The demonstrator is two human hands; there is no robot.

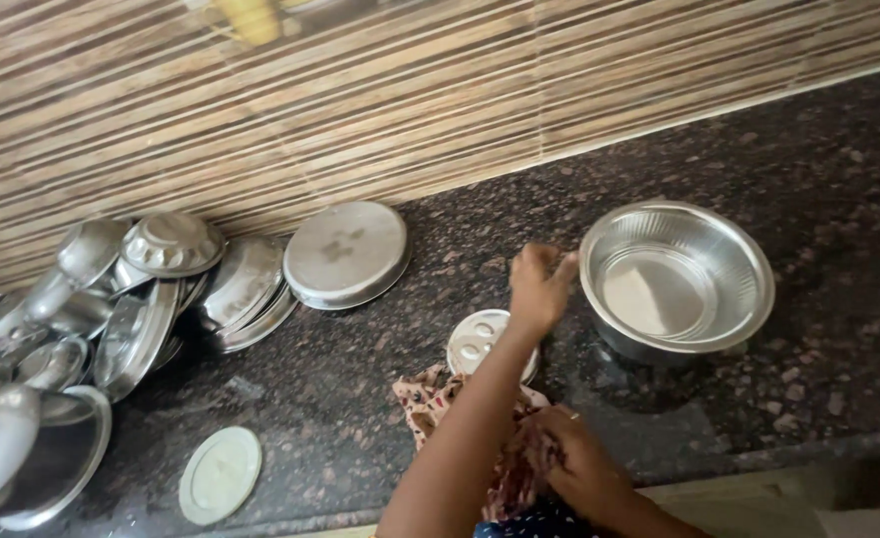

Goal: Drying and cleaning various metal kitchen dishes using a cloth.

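My left hand (539, 286) reaches across the dark granite counter (758, 149) to the left rim of a wide steel bowl (677, 279), which stands upright and empty. Its fingers are curled at the rim; a grip is not clear. My right hand (571, 460) is at the counter's front edge, closed on a crumpled patterned cloth (425, 397). A small white round lid with dimples (475, 341) lies just beyond the cloth, partly hidden by my left forearm.
A round steel plate (345, 254) leans against the striped tiled wall. Left of it is a heap of several steel plates, bowls and lids (131, 299). A pale green flat lid (221, 474) lies near the front edge.
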